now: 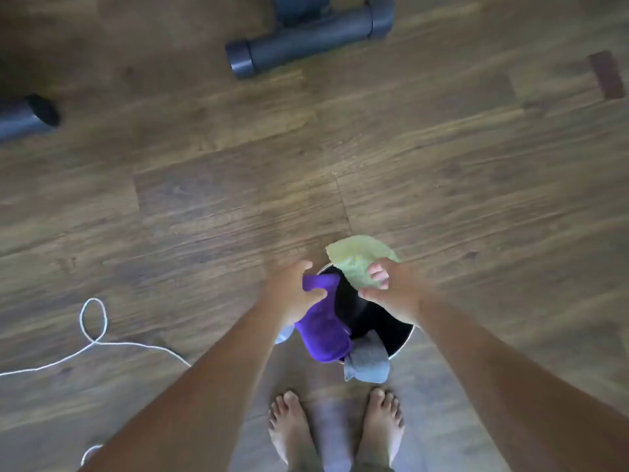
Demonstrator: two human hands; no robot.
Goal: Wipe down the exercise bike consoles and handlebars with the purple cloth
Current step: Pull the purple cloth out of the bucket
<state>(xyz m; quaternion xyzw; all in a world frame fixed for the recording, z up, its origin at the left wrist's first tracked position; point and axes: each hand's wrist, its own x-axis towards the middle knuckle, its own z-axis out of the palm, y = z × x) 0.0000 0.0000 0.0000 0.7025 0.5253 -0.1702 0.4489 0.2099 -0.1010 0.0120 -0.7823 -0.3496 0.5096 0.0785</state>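
Forearms (204, 386) reach down; left grip (292, 294) clutches purple cloth (323, 335), its length running toward feet (296, 424); right grip (391, 287) pinches green cloth (357, 260).

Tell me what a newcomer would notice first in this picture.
The bright purple cloth stands out first, gripped by the left hand over a dark round bin at lower centre. Beside it the right hand holds a pale green cloth over the bin, and a grey cloth hangs over its near rim. A dark grey bar lies on the wooden floor at the top.
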